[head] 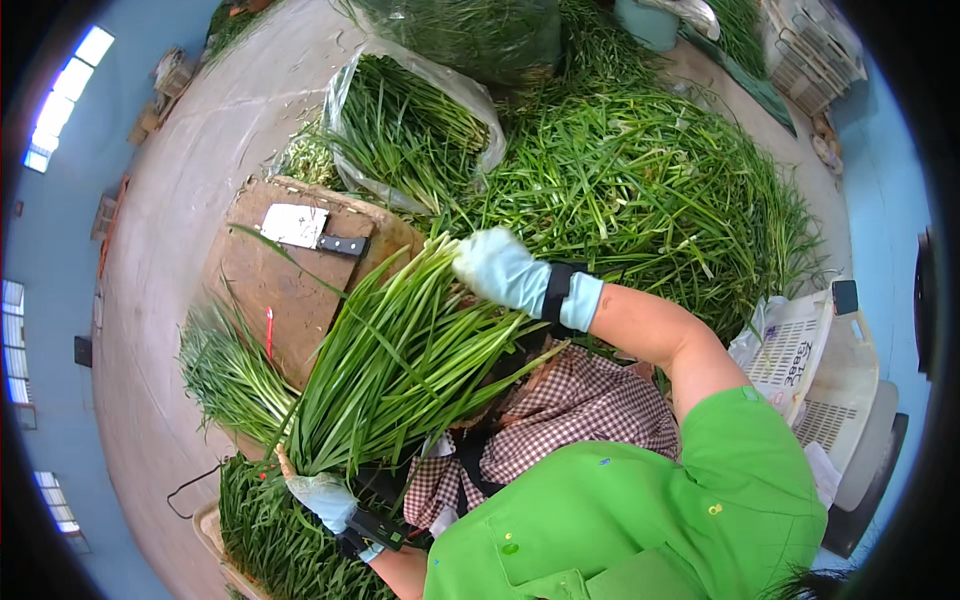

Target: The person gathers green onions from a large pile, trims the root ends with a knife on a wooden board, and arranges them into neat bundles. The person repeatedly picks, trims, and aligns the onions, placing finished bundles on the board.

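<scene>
A loose bundle of long green chives lies across my lap, over the near edge of a worn board. My right hand, in a pale blue glove, is closed around its pale stem ends. At the leafy lower left end, my gloved left hand grips the bundle from below, its fingers partly hidden. A cleaver with a black handle lies flat on the board. Closer to me on the board is a thin red strip. Another bunch of chives rests on the board's lower left edge.
A large heap of loose chives covers the floor at upper right. Beyond the board, a clear plastic bag holds bunches. A tray of greens stands at lower left. White plastic crates stand to the right.
</scene>
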{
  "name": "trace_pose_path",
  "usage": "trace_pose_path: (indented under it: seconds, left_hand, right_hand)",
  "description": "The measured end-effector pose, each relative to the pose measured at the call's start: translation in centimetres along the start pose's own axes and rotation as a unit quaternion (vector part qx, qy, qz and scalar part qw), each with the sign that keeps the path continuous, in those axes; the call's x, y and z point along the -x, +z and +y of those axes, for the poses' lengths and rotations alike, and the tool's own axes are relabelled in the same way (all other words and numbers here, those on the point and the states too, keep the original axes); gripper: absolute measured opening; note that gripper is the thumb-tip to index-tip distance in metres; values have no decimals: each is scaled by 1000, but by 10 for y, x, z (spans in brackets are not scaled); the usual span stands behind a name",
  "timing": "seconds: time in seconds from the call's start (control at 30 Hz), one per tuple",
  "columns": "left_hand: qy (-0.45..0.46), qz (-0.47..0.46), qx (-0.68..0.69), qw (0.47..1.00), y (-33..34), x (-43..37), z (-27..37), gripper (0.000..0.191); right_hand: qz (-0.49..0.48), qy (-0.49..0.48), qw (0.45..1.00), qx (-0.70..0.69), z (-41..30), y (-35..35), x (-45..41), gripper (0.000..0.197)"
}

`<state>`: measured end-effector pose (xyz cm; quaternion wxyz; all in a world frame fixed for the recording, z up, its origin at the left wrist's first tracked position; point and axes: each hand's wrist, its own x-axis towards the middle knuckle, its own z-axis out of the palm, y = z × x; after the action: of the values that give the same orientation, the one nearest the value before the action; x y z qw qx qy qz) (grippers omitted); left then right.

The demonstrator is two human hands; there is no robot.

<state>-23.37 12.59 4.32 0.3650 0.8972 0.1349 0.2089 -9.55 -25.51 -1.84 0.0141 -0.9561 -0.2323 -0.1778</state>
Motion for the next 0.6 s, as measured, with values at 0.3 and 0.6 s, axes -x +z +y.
trace_pose_path:
  seconds: [0.3,0.6]
  left_hand:
    - [-80,28,124,989,7,5,1,69]
    - [-11,6,32,999,6,4,-2,68]
  right_hand:
    - [-28,524,843,118,150,-12,85,33]
    - [-279,286,813,-424,17,-40,51,37]
